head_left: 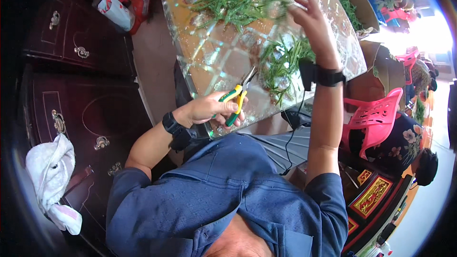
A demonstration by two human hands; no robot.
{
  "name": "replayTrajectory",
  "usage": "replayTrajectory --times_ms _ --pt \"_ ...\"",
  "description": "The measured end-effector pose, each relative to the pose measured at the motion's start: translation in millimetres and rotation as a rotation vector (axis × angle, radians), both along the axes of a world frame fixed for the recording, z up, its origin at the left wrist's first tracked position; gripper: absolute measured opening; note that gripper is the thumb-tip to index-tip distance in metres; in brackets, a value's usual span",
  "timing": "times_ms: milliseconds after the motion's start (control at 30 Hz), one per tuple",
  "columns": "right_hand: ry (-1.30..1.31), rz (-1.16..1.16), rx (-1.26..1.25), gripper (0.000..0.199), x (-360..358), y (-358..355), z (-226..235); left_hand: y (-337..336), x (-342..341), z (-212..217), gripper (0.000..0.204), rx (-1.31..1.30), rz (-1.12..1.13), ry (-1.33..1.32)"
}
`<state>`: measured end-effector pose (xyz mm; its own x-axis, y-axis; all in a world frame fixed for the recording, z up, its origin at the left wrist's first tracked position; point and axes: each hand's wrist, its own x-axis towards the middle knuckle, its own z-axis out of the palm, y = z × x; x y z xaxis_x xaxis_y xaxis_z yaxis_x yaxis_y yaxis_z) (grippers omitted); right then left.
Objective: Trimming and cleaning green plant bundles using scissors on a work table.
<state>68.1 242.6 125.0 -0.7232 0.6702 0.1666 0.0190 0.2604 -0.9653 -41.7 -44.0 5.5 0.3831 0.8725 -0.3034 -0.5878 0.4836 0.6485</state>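
Note:
My left hand (214, 109) is closed around needle-nose pliers (232, 96) with yellow and green handles, their jaws pointing away from me over the glass-topped table (209, 74). My right hand (312, 24) is raised over the far right part of the table, fingers spread apart. A motion-blurred green sprig (276, 7) is close to its fingertips; no grip on it shows. Green artificial pine sprigs (228, 7) are heaped toward the far left of the tabletop. Another bunch of sprigs (281, 66) lies nearer, between the pliers and my right wrist.
Dark wooden drawers (90, 100) stand at the left, with a white towel (52, 176) hanging there. Cardboard boxes (376, 62) and a pink plastic chair (376, 119) are at the right, where other people sit. A black cable (291, 145) hangs by my right forearm.

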Motion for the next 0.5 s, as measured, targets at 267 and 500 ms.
replayTrajectory --times_ms 267,500 --pt "-0.109 0.324 -0.061 0.042 46.0 -35.0 -1.3 -3.6 -3.5 3.2 0.057 0.005 -0.019 0.018" --pt "0.414 0.634 0.502 0.027 77.4 -130.1 102.0 14.3 11.3 25.4 0.043 -0.218 0.105 -0.018"
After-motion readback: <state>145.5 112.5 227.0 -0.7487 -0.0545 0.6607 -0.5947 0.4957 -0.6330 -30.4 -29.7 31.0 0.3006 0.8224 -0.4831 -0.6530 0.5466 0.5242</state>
